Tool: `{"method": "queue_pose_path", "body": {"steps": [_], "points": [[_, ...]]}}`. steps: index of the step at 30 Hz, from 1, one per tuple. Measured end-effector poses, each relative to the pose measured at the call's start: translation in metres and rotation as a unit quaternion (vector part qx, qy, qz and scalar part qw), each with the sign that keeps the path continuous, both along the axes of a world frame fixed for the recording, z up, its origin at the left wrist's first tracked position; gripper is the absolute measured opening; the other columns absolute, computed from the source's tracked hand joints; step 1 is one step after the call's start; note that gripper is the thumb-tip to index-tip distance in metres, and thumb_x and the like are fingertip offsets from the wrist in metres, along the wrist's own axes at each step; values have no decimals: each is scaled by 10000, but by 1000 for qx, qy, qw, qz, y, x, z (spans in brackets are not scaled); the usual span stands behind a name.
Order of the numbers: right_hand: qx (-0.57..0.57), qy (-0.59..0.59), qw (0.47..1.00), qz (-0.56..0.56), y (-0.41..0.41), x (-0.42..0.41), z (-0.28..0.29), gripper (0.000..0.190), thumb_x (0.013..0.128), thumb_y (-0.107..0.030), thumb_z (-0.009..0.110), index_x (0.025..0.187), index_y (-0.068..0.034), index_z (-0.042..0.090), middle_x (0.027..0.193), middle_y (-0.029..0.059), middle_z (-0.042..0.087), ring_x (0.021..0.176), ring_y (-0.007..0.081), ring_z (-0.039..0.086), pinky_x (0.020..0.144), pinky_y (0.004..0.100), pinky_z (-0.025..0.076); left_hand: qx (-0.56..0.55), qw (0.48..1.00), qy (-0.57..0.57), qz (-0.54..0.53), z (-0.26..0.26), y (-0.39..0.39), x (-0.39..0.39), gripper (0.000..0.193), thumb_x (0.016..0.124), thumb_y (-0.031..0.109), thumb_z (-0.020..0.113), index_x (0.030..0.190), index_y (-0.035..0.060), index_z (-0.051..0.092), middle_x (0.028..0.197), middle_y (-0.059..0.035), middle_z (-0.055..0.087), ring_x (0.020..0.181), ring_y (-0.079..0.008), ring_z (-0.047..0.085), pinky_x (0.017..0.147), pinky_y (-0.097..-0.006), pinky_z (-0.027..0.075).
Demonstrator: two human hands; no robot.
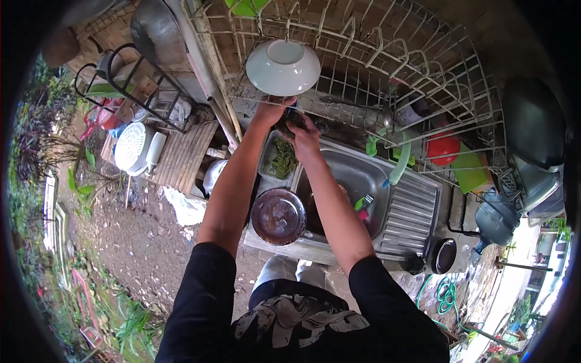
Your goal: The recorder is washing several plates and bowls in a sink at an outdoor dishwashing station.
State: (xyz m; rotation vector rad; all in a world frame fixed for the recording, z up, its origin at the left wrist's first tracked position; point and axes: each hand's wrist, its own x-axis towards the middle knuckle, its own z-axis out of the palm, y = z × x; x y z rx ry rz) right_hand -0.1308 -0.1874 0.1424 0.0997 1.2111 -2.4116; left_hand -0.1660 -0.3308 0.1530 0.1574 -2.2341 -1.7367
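Both my arms reach forward over the left end of a stainless steel sink [376, 168]. My left hand [271, 112] is just below an upturned white bowl [283, 75] in the wire dish rack; its fingers are partly hidden. Closer to me, my right hand [303, 136] curls around a small dark object [295, 120], too shadowed to name. A bit of blue shows between the hands. Below them a light tray [267, 169] holds green leafy matter [283, 159]. A round, dark brown pan or plate [278, 216] rests at the sink's left front.
The wire dish rack [363, 63] overhangs the sink's back. A green-handled utensil [363, 203] is in the basin. A pale green hose [401, 159] hangs over its edge. A bamboo table [181, 154] with a white colander [134, 147] stands left. A water jug [497, 218] is at right.
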Motion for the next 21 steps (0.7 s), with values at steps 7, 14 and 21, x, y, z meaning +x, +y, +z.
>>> {"method": "queue_pose_path", "body": {"steps": [7, 14, 21], "points": [[-33, -10, 999, 20, -8, -3, -3, 400, 855, 112, 541, 1234, -16, 524, 1164, 111, 601, 1037, 248, 623, 879, 433, 574, -100, 994, 39, 10, -11, -5, -1, 388, 860, 363, 654, 1120, 75, 658, 1093, -135, 684, 1050, -322, 628, 883, -399, 476], [-52, -11, 998, 30, 11, -7, -12, 421, 842, 114, 500, 1234, -37, 533, 1175, 118, 596, 1092, 265, 595, 931, 437, 534, -42, 999, 4, 13, 7, 16, 15, 418, 897, 402, 634, 1155, 74, 661, 1079, -137, 695, 1041, -234, 643, 869, -348, 474], [-86, -17, 991, 103, 39, 21, -4, 437, 775, 63, 556, 1191, -68, 567, 1217, 127, 578, 1134, 290, 558, 949, 436, 472, 210, 960, 22, 186, -33, 27, 90, 575, 947, 468, 549, 1206, -44, 588, 1147, -150, 654, 1094, -205, 589, 924, -319, 447]]}}
